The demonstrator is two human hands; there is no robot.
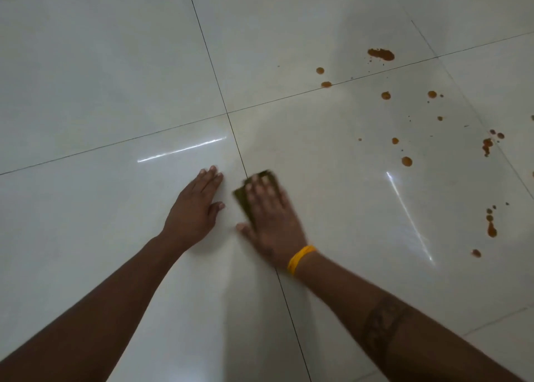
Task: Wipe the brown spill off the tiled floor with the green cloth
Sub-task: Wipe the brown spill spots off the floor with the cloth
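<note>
The left hand [196, 208] lies flat and empty on the tiled floor [115, 64]. The right hand [271, 217] presses the green cloth [245, 198] with straight fingers [261, 183], well apart from the brown spill [406, 161] at right; I think a fast stroke may only smear the drops wider

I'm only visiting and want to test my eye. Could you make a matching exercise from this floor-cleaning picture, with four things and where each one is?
Things:
1. left hand
2. dark green folded cloth
3. brown spill drops
4. yellow wristband

Places:
A. pressed under the right hand
B. round that hand's wrist
C. scattered over the white tiles to the right
D. flat on bare tile, holding nothing

Pairs: 1-D, 2-A, 3-C, 4-B
</note>
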